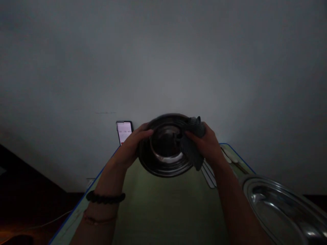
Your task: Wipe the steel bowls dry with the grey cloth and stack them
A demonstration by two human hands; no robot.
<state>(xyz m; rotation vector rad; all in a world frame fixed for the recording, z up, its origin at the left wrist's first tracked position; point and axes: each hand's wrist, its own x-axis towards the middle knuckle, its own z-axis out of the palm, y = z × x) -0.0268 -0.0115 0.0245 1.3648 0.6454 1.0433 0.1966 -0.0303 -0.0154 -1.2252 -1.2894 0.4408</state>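
A round steel plate (163, 163) is held up, tilted toward me, above the far part of the green table (166, 207). My left hand (134, 144) grips its left rim, fingers curled over the edge. My right hand (206, 144) presses a dark grey cloth (192, 143) against the plate's right side, fingers closed on the cloth. The cloth drapes over the rim and hangs down past it.
A lit phone (124, 132) leans against the wall behind the table at the left. A large steel tray (283, 207) lies at the right front. Pale utensils (209, 175) lie under my right wrist. The table has a blue edge; dark floor lies left.
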